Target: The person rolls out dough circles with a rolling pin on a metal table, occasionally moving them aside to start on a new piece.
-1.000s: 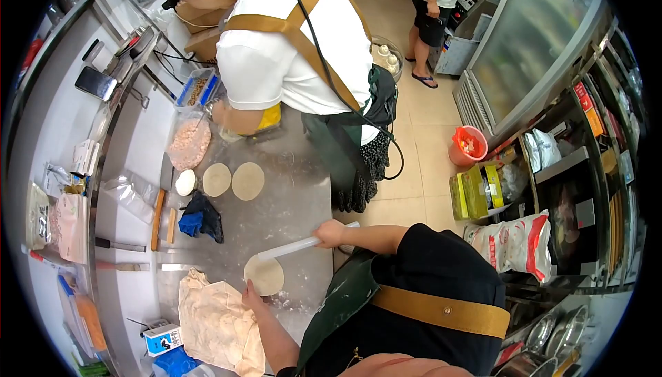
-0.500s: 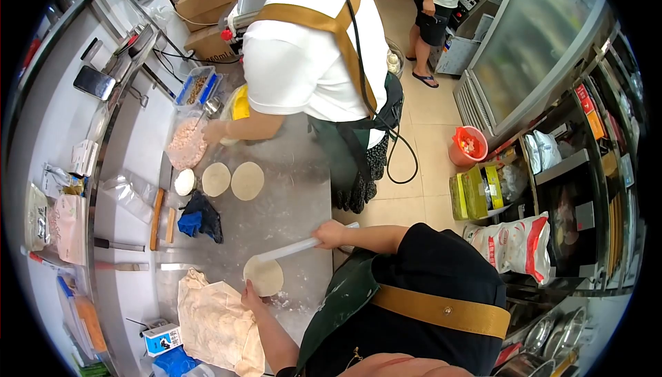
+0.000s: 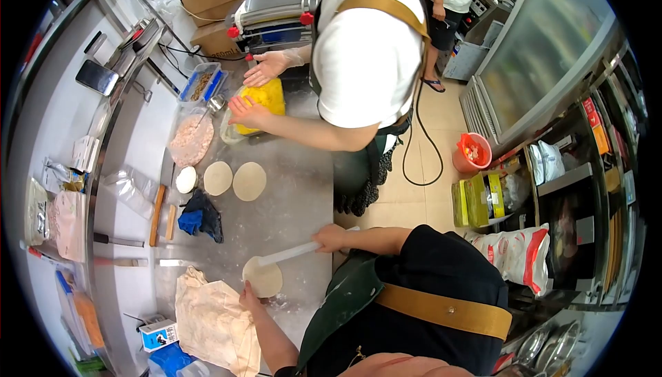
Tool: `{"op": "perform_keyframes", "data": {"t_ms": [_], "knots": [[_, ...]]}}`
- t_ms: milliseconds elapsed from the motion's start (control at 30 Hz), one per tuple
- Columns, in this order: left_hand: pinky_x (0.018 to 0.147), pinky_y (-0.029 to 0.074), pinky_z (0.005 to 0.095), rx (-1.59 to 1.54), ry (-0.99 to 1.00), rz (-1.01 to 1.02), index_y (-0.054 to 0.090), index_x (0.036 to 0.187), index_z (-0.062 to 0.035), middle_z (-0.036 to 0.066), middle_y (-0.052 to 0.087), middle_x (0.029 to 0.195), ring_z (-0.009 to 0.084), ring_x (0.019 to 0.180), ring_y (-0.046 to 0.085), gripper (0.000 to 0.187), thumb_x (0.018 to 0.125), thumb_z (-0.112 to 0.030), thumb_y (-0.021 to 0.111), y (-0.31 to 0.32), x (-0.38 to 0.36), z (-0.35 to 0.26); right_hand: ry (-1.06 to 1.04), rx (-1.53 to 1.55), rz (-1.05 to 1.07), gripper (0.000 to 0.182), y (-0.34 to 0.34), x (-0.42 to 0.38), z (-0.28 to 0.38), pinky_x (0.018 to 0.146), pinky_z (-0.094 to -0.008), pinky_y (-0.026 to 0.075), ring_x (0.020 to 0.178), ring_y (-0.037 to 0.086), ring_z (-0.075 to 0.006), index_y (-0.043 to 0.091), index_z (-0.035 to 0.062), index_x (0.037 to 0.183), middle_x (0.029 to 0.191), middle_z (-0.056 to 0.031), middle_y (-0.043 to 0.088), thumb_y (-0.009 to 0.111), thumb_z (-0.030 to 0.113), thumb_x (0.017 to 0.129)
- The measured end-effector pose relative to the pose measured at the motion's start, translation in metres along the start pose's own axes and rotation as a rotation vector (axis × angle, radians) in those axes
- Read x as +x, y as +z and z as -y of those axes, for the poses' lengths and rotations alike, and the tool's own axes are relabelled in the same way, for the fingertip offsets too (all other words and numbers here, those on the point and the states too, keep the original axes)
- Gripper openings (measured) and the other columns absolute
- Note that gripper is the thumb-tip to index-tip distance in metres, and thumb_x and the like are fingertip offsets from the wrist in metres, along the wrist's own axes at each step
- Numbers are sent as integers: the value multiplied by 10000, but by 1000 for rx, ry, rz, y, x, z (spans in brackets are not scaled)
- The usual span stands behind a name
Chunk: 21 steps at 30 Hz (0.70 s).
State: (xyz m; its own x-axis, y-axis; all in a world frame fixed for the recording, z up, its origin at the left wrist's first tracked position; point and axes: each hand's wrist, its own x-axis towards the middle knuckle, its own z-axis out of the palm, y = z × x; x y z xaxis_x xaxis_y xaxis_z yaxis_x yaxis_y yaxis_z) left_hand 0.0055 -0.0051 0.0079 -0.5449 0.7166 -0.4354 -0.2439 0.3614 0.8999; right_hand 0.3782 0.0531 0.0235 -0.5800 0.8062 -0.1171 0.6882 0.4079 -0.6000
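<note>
Dough [image 3: 263,279], flattened into a pale round sheet, lies on a grey metal surface [image 3: 289,205] close to its edge, at the fingers of a worker's bare left hand [image 3: 249,299]; whether they pinch the rim or rest against it cannot be told. The right hand [image 3: 331,237] is clenched around one end of a smooth, whitish rod [image 3: 286,253], its far tip over the sheet. Loose white powder dusts the metal beside the sheet. A rumpled beige cloth [image 3: 215,322] lies near the left hand. Farther up sit two pale, flat dough rounds [image 3: 249,182], side by side, with a white rounded lump [image 3: 186,180] and a crumpled blue-and-black cloth [image 3: 201,217] nearby. Across the surface, a co-worker in a white shirt [image 3: 365,60] reaches both hands toward bright yellow food [image 3: 267,96].
</note>
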Motion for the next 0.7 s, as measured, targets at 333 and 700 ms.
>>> {"op": "perform_keyframes", "data": {"t_ms": [333,700], "knots": [[675,516,346,-22,-5,-60,648,920,36,83,649,877,200,771,611,275,848,-226,696,-1,10,10,-11,26,296,401,-13,15,-8,708,-478,475,812,593,-373,613,62,909,841,-169,626,618,450,810],[551,504,299,-112,-49,112,607,972,20,74,635,855,193,689,615,288,854,-230,683,-2,-20,-9,153,-97,9,400,-7,-6,19,638,-478,487,723,624,-350,639,103,836,749,-132,644,592,500,823]]}}
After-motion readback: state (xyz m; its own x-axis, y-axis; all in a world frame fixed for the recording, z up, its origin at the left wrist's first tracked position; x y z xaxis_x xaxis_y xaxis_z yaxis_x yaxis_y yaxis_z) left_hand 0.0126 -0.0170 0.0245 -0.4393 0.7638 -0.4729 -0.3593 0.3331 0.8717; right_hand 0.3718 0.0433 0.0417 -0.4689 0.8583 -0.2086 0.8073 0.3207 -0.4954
